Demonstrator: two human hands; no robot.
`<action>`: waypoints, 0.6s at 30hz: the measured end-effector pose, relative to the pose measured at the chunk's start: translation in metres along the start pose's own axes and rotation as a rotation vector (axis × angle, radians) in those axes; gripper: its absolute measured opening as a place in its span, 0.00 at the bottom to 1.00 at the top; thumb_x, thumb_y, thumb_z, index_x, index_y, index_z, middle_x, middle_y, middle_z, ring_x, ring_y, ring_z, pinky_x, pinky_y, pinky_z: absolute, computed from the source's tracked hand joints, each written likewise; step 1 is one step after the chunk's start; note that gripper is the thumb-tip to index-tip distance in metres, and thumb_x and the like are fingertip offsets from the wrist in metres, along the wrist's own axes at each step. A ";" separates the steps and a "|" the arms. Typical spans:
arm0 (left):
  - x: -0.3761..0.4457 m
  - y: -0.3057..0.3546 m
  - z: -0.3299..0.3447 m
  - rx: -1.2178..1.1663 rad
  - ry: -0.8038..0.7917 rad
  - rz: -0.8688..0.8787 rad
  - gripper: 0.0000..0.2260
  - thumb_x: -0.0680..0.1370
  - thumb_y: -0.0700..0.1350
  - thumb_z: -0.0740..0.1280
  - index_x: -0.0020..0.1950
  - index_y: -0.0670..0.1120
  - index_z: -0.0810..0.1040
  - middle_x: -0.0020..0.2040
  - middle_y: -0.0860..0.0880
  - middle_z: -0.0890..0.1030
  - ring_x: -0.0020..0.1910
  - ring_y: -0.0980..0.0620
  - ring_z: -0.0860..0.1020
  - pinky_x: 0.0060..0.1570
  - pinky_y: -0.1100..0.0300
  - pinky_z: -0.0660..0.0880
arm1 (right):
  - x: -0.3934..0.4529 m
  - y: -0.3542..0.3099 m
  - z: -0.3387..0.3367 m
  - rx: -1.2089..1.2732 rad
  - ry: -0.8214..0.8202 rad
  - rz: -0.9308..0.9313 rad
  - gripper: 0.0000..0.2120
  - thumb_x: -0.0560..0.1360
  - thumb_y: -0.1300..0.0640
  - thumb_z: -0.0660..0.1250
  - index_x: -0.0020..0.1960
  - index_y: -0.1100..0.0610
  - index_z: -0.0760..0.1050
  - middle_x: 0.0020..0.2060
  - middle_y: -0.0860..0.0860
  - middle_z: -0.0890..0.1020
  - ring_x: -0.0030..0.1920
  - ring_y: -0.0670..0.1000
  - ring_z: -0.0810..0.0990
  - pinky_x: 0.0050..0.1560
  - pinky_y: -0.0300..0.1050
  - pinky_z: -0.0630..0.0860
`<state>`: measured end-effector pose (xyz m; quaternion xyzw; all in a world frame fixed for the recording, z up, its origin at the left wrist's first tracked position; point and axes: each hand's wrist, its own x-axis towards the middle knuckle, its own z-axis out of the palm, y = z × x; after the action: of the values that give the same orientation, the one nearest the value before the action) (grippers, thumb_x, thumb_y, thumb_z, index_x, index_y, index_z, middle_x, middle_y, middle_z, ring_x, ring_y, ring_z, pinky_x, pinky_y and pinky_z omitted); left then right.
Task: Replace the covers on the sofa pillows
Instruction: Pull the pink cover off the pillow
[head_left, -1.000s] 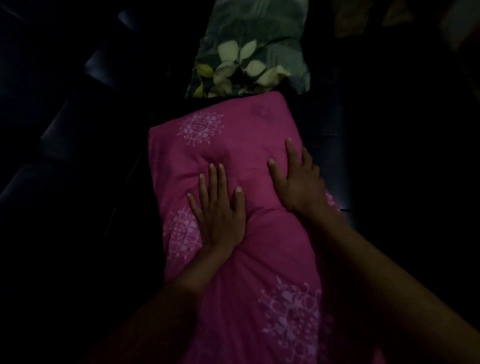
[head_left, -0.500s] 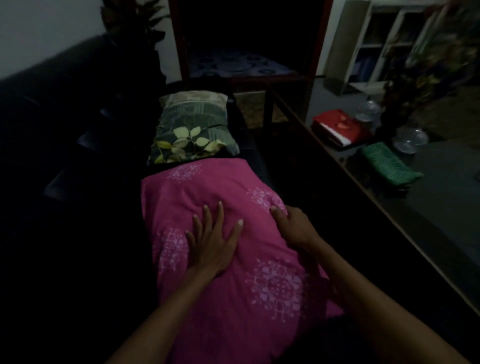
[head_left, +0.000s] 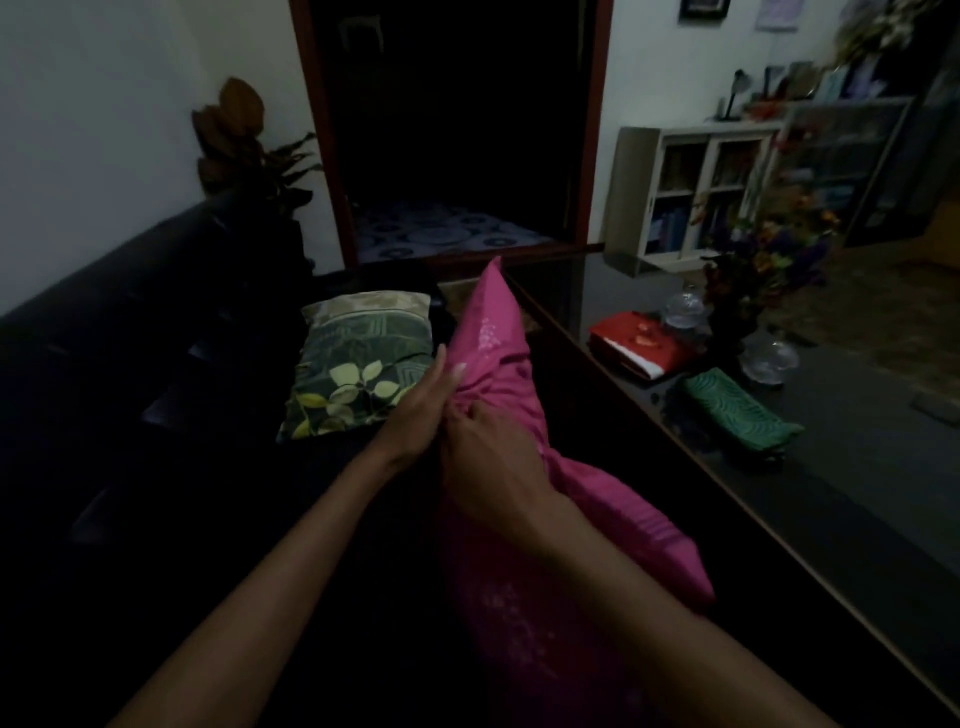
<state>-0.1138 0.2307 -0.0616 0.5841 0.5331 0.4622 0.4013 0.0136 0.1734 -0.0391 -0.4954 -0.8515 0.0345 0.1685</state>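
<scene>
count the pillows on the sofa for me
2. The pink pillow is lifted on edge, gripped by the left hand and right hand. The green leaf-print pillow lies flat on the sofa behind it. The dark corners could hide more.

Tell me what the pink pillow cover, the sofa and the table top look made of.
Pink pillow cover: soft woven cloth, probably cotton, matte; it bunches into creases where both hands grip it. Sofa: looks like dark leather or vinyl, going by a faint sheen on smooth padded panels; too dim to be sure. Table top: dark and glossy, perhaps glass, since it mirrors the cabinet.
</scene>
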 end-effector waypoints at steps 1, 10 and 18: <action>0.000 0.001 -0.008 0.090 -0.019 -0.007 0.34 0.78 0.65 0.63 0.80 0.55 0.59 0.79 0.52 0.61 0.77 0.54 0.60 0.77 0.53 0.56 | 0.003 -0.006 0.001 0.075 -0.068 -0.026 0.16 0.80 0.59 0.61 0.67 0.61 0.73 0.60 0.61 0.78 0.59 0.63 0.78 0.55 0.53 0.76; -0.046 -0.053 -0.082 0.419 -0.154 -0.267 0.26 0.78 0.64 0.63 0.69 0.49 0.78 0.67 0.46 0.79 0.66 0.49 0.75 0.73 0.55 0.65 | 0.009 -0.007 0.032 0.218 -0.465 -0.118 0.28 0.83 0.51 0.62 0.80 0.56 0.61 0.70 0.63 0.75 0.69 0.62 0.73 0.67 0.45 0.65; -0.133 -0.161 -0.086 0.824 -0.179 -0.570 0.47 0.70 0.77 0.59 0.81 0.62 0.41 0.81 0.46 0.35 0.79 0.38 0.39 0.77 0.43 0.42 | -0.072 0.023 0.165 0.160 -0.437 -0.092 0.44 0.71 0.25 0.37 0.82 0.42 0.52 0.83 0.45 0.51 0.82 0.49 0.49 0.78 0.64 0.52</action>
<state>-0.2380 0.1146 -0.2097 0.5627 0.7727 0.0340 0.2919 0.0119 0.1414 -0.2171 -0.4220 -0.8839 0.2007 0.0205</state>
